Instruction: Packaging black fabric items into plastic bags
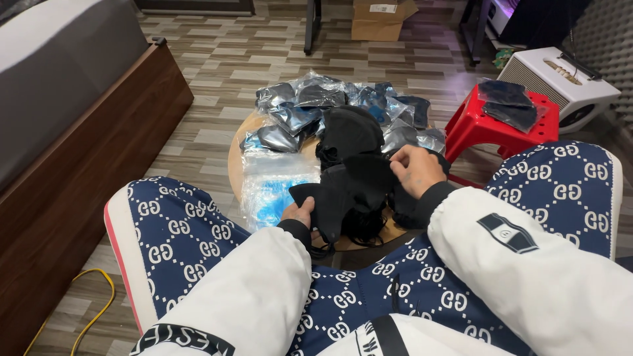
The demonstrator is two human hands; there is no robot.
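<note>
Wood-pattern flooring [217,66] surrounds a low round wooden worktop [236,168] placed in front of the seated person's knees. The left hand [298,214] is closed on the lower left edge of a black face mask [343,191], thumb on top. The right hand [417,170] pinches the same mask at its upper right edge, fingers curled. The mask is held spread between both hands, just above the near side of the worktop. Beneath it lies a heap of loose black masks [349,135], touching the held one. Clear blue-tinted plastic bags [273,188] lie just left of the left hand. Sealed packets with dark masks [310,105] cover the far half of the worktop. A red plastic stool [484,128] stands to the right, carrying two more packets [511,102]. A white cabinet-like box [564,82] stands behind the stool. A cardboard box [381,18] sits on the floor further back.
</note>
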